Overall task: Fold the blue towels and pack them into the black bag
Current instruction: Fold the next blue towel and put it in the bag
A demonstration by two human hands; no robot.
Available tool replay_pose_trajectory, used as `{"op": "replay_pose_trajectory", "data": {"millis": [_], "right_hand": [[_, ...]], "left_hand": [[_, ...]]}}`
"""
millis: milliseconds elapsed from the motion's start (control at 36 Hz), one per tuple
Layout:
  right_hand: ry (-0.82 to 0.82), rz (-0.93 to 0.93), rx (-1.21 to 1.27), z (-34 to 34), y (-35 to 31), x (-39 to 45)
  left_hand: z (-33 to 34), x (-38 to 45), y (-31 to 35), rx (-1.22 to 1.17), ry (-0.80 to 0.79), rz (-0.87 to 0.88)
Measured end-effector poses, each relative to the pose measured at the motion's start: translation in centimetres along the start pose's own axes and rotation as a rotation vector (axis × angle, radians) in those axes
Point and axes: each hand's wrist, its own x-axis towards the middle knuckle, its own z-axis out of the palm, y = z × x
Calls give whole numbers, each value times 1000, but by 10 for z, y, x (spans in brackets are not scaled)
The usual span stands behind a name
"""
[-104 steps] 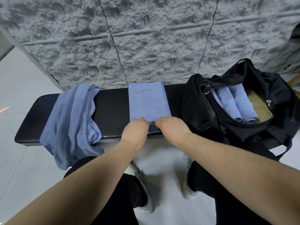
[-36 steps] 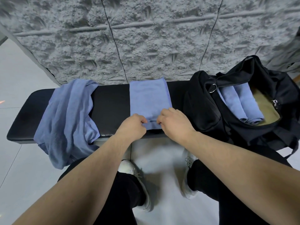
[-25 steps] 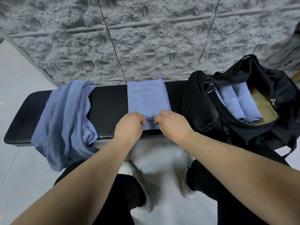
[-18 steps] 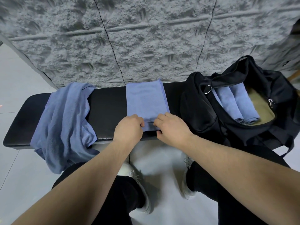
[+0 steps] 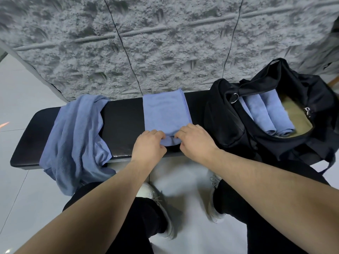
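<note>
A folded blue towel [image 5: 165, 112] lies as a narrow strip across the middle of the black bench [image 5: 122, 121]. My left hand [image 5: 148, 145] and my right hand [image 5: 195, 142] both pinch its near end, which is curled up off the bench into a small roll. An unfolded blue towel [image 5: 75, 138] hangs crumpled over the bench's left part and down its front. The black bag [image 5: 229, 114] stands open at the right with two rolled blue towels [image 5: 266, 114] inside.
A rough grey wall [image 5: 165, 43] rises right behind the bench. My legs and white shoes [image 5: 161, 208] stand on the pale tiled floor in front of it. The bag's strap [image 5: 328, 162] hangs off the bench's right end.
The towel's near end has been lifted and curled over into the start of a roll between my fingers. Both hands have stayed at the near edge.
</note>
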Motion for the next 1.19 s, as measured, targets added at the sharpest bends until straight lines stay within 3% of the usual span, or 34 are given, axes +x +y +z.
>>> {"op": "replay_pose_trajectory", "data": {"millis": [417,639,806,972,1194], "right_hand": [[-156,38,85,-13,-2,-14],[-139,144,227,-13,0,-7],[-111,164,217,-15,2,-2],[80,83,33,-11,1,2],[52,-4,-25,-6,-3,2]], "left_hand": [[-14,-10,3,-108,-177,-97],[-17,-1,2,-187,-231,-165],[-11,4,-3,-190,-180,-140],[-7,7,-5,-42,-134,-129],[-7,6,1,-12,-14,-60]]}}
